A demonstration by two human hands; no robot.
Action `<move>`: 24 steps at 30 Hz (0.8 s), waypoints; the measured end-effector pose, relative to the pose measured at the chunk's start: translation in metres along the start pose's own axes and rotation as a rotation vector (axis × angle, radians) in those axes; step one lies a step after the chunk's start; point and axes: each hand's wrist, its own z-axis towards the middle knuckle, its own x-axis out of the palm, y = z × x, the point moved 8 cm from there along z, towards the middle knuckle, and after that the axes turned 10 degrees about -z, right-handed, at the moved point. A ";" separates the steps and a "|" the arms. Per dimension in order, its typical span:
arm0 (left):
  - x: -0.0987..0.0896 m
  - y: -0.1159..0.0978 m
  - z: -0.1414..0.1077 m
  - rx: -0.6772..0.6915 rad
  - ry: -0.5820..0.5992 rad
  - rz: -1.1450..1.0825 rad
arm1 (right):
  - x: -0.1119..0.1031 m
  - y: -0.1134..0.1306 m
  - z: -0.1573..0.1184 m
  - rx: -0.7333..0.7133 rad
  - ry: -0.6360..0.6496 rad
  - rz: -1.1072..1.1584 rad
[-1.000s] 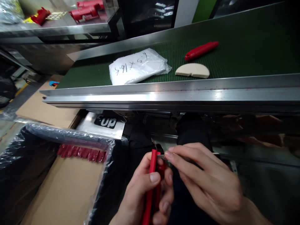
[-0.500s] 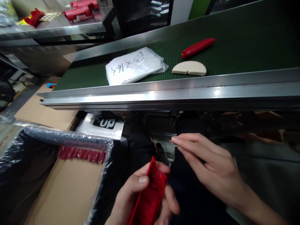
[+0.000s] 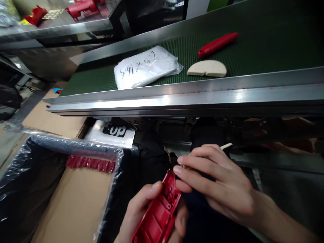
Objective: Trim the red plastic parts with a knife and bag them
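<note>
My left hand (image 3: 145, 206) grips a red plastic shell (image 3: 159, 216), its ribbed, hollow inside facing up and its narrow end pointing away from me. The fingers of my right hand (image 3: 217, 179) are pinched together at that narrow end. They hold a thin tool (image 3: 226, 146) whose pale cream end sticks out behind the knuckles. A small metallic bit shows between the fingertips, and the rest of the tool is hidden, so its exact kind cannot be made out.
On the green conveyor belt (image 3: 93, 74) lie a white plastic-wrapped packet (image 3: 146, 67), a cream half-round piece (image 3: 207, 68) and a red handle-shaped part (image 3: 217, 44). A metal rail (image 3: 164, 100) edges the belt. To the left, a plastic-lined box (image 3: 73, 202) holds a row of red parts (image 3: 89, 163).
My right hand has moved left and closer to the narrow end of the red shell. The shell's inside now faces the camera more, and the tool's cream end has come into view.
</note>
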 end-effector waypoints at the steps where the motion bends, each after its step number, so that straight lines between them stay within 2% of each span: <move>1: -0.001 0.001 0.000 -0.013 -0.003 -0.001 | 0.000 0.000 0.001 -0.003 0.001 0.002; 5: -0.003 0.002 -0.001 -0.072 -0.048 0.052 | -0.002 0.000 0.002 -0.008 -0.007 -0.006; 9: 0.000 -0.005 -0.001 -0.008 -0.122 0.132 | 0.000 -0.001 -0.001 -0.023 -0.006 0.004; 14: 0.008 -0.004 -0.001 -0.059 -0.104 0.212 | 0.001 -0.005 -0.005 -0.051 -0.005 0.017; 19: 0.006 0.004 -0.002 -0.121 -0.089 0.289 | -0.011 -0.024 -0.003 0.108 -0.037 -0.013; 24: -0.002 0.004 0.002 -0.017 -0.089 0.116 | -0.012 -0.022 -0.002 0.179 -0.040 0.095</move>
